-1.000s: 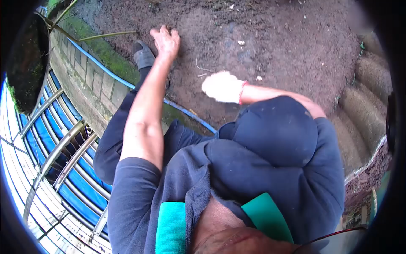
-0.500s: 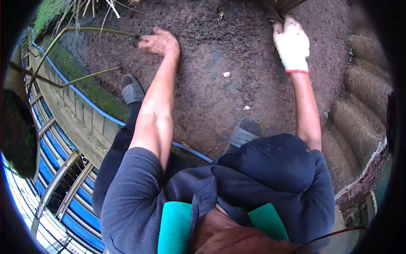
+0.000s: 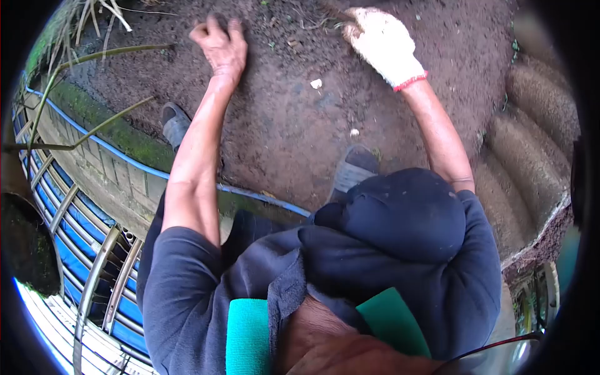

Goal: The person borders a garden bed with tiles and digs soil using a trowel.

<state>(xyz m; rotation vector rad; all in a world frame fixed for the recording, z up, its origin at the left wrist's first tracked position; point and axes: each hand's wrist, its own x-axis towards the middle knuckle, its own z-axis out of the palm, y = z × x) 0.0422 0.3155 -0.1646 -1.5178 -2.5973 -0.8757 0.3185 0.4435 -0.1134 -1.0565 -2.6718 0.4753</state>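
Note:
My left hand (image 3: 223,51), bare, is over the dark soil (image 3: 275,119) at the upper left of centre. Its fingers are apart and slightly bent, with nothing visible in them. On my right hand (image 3: 380,45) is a white glove with a red cuff. Its fingers are curled at the soil near the top edge, round something thin and brownish that I cannot make out. A small pale piece (image 3: 316,84) lies on the ground between my arms, and another (image 3: 354,132) is nearer my foot.
A blue hose (image 3: 134,164) runs along a mossy concrete edge on the left, beside metal bars over blue sheeting. Bent stems (image 3: 112,54) and dry roots reach in at the upper left. Ridged concrete steps (image 3: 522,162) stand on the right. My sandalled feet are on the soil.
My gloved right hand has moved left and slightly up. My left hand has moved up and a little left, its fingers now pointing upward. The view has shifted slightly.

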